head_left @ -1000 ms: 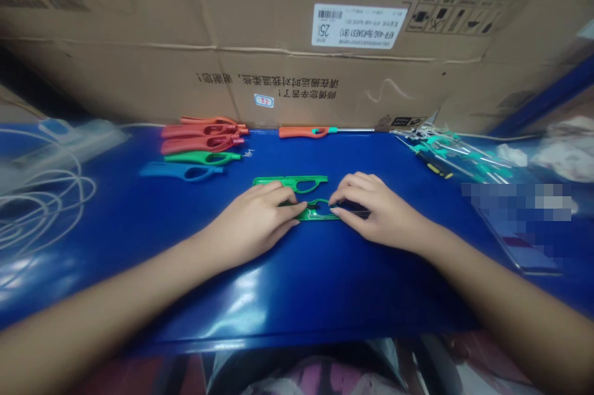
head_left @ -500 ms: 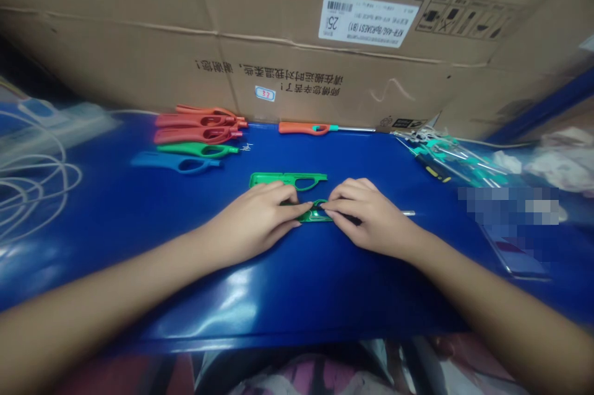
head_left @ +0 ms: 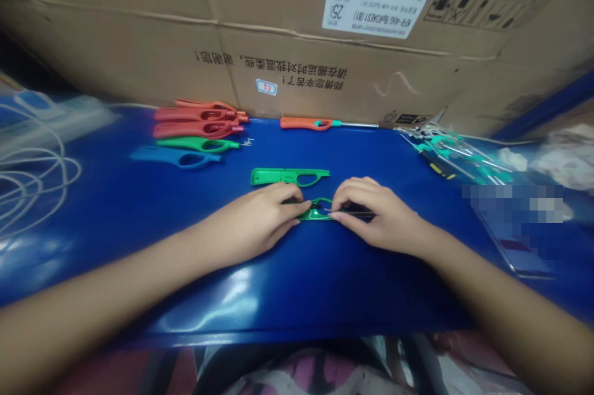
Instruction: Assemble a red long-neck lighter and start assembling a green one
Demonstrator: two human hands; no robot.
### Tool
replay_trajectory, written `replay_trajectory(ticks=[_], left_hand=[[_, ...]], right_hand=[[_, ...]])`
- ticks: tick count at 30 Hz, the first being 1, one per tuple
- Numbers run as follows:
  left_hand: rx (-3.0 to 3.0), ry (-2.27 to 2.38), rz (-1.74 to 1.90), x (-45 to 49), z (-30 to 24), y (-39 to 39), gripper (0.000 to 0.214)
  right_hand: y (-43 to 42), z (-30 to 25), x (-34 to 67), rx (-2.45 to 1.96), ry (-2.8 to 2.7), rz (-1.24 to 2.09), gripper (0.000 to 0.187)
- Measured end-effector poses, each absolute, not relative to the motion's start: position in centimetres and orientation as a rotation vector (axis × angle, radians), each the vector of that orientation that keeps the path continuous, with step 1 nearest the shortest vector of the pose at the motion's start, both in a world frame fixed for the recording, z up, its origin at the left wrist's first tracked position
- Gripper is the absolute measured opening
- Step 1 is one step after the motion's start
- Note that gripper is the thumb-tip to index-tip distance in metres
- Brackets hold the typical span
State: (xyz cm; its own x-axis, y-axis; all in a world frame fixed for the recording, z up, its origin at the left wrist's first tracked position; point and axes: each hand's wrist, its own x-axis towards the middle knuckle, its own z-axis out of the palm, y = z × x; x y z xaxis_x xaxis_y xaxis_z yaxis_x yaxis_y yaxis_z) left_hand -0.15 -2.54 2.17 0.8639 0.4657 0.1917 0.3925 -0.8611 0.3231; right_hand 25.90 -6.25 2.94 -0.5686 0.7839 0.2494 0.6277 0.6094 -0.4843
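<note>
My left hand [head_left: 266, 215] is closed on an opened green lighter casing half [head_left: 310, 215], pinning it to the table with thumb and fingers. Dark and pale small parts show inside the casing, beside its trigger loop. Thumb and fingers of my right hand [head_left: 375, 212] pinch the thin metal tube [head_left: 362, 214] at the casing's front end. The palm hides part of the tube, and its far end is out of sight. Just beyond my hands lies the matching green casing half [head_left: 290, 176], hollow side up.
Red casings [head_left: 195, 130], a green casing [head_left: 192, 144] and a blue casing [head_left: 179, 157] lie back left. A complete orange lighter [head_left: 301, 124] rests by the cardboard box [head_left: 278, 42]. Metal tubes with teal parts [head_left: 457, 150] and a screwdriver [head_left: 436, 166] are at right; white cable [head_left: 41, 197] coils at left.
The right fingertips have shifted slightly right along the tube, exposing its near part, while its far end has gone behind the hand. My left hand stays on the casing.
</note>
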Motion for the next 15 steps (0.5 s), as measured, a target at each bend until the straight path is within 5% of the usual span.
replay_trajectory(ticks=[8,15], left_hand=[[2.686,0.61,0.43,-0.33,1.79,-2.21,0.034],[2.661,0.582,0.442,-0.2,1.7,-2.33,0.03]], right_hand=[[-6.04,3.27,26.49,-1.107,-2.337,0.768,0.003],[-6.58,3.37,26.59,-0.932,-2.568,0.646,0.01]])
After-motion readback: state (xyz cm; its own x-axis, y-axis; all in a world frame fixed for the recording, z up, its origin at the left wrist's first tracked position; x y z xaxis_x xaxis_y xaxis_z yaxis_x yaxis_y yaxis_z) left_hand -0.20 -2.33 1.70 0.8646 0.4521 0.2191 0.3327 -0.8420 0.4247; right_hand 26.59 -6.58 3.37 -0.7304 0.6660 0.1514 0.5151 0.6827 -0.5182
